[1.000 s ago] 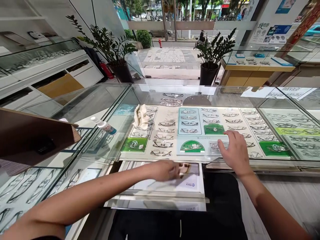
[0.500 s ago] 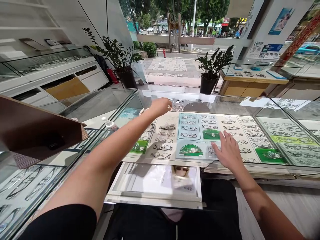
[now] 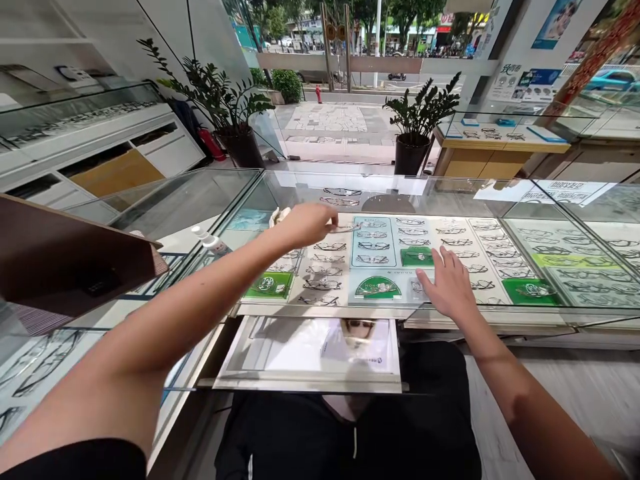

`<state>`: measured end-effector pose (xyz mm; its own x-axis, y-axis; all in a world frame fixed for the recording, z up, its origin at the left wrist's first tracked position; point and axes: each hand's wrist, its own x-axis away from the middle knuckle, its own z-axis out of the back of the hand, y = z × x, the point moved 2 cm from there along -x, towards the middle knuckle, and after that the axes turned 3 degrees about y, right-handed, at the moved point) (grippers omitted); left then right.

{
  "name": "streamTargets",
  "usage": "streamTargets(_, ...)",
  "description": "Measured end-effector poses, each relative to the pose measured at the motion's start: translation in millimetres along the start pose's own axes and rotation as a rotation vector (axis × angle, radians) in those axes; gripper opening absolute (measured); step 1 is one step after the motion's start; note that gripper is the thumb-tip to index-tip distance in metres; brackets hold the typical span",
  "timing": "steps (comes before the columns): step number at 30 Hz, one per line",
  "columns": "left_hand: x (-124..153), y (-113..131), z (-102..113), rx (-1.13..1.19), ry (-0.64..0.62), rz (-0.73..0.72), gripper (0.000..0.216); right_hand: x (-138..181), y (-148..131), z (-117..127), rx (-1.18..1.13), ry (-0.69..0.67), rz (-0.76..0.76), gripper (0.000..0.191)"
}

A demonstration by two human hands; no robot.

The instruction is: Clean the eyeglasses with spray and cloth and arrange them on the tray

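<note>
My left hand is held over the far part of the glass display counter, its fingers curled together in a pinch. Whether something small sits between the fingertips cannot be made out. Just beyond them a pair of eyeglasses shows. A crumpled white cloth lies behind the wrist. My right hand rests on the counter top with fingers spread, holding nothing, beside a green card. Rows of eyeglasses lie in the case below.
A pulled-out drawer with papers sits before my lap. To the left stand a white spray bottle and a dark brown panel. Potted plants flank the glass door beyond the counter.
My left hand has come back toward me, uncovering the farthest eyeglasses. My right hand stays spread on the counter. The view has shifted slightly.
</note>
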<state>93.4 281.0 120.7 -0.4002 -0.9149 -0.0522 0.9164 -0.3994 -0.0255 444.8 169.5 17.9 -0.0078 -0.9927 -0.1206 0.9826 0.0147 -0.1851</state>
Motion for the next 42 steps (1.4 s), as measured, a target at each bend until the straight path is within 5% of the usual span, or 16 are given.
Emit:
streamTargets(8,141.9,67.7,31.8,0.298,-0.404,-0.242,0.014,-0.5,3.7,-0.4,-0.016,0.004,-0.004,0.082)
streamTargets(11,169.4,82.0,11.2,0.338,-0.504,-0.26,0.018,-0.7,6.3,-1.0,-0.021,-0.002,-0.003,0.084)
streamTargets(15,181.9,87.1,-52.3,0.341,-0.559,-0.271,0.019,-0.8,8.4,-1.8,-0.038,0.007,0.002,0.084)
streamTargets(19,162.5,72.9,-121.2,0.232,-0.323,-0.172,0.017,-0.9,7.5,-1.4,-0.034,0.009,-0.004,0.083)
streamTargets(23,116.4,41.1,-161.9,0.139,-0.095,0.012,0.022,-0.5,5.6,-1.1,-0.016,0.013,-0.003,0.083)
streamTargets(30,39.4,-10.3,-189.4,0.102,0.104,0.211,0.031,2.4,3.9,-2.7,-0.018,0.055,0.006,0.077)
streamTargets(42,-43.2,-56.7,-232.2,0.06,0.191,0.295,0.033,2.3,3.2,-6.4,-0.013,0.108,0.033,0.075)
